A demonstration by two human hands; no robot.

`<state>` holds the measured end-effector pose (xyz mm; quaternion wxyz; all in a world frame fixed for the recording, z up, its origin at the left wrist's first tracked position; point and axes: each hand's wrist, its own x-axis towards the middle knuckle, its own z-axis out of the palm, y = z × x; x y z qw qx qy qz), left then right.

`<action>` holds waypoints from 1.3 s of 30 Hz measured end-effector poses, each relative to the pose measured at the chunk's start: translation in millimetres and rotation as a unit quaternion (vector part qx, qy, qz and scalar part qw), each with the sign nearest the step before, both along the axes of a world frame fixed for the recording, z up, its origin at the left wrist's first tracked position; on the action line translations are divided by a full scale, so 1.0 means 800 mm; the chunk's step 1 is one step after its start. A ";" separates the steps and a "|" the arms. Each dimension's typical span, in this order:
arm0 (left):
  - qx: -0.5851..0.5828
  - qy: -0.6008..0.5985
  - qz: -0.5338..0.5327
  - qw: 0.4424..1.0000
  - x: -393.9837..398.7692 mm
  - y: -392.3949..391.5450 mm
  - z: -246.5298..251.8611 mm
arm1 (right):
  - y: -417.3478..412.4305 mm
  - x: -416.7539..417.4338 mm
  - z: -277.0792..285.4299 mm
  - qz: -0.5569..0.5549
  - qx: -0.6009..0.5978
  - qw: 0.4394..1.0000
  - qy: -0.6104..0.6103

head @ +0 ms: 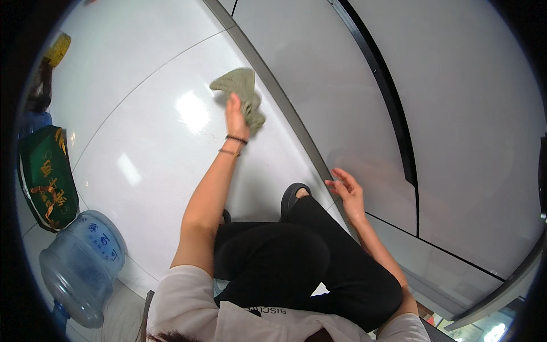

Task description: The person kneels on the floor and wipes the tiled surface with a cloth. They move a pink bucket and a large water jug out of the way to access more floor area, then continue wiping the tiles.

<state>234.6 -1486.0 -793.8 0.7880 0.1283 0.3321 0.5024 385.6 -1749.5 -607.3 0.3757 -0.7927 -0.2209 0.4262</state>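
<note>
My left hand (236, 115) is on a crumpled grey-green cloth (248, 98), which lies on the glossy white tiled floor (171, 154). The cloth bunches along the palm side and spreads out beyond the fingertips; the thumb is hard to make out. Two thin bracelets circle that wrist. My right hand (348, 192) is held with bent, parted fingers beside the glossy light-grey cabinet panel (354, 128), with nothing in it. Whether its fingertips touch the panel cannot be told.
A grey strip (284, 98) runs along the panel's base. A long black handle-like trim (384, 89) crosses the panel. At left are a large blue water bottle (81, 260) on its side, a green bag (49, 179) and a yellow-lidded container (60, 49). My dark slipper (292, 199) is near the strip.
</note>
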 end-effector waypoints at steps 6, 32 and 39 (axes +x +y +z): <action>0.120 0.279 0.062 0.951 0.121 0.033 0.105 | 0.019 -0.011 0.002 0.022 0.042 0.999 -0.008; 0.401 0.274 0.155 0.860 0.070 -0.080 0.142 | 0.035 0.005 0.027 -0.098 0.094 0.990 -0.031; 0.209 0.278 0.201 0.916 0.115 0.009 0.155 | 0.040 0.001 0.024 -0.119 0.095 0.986 -0.069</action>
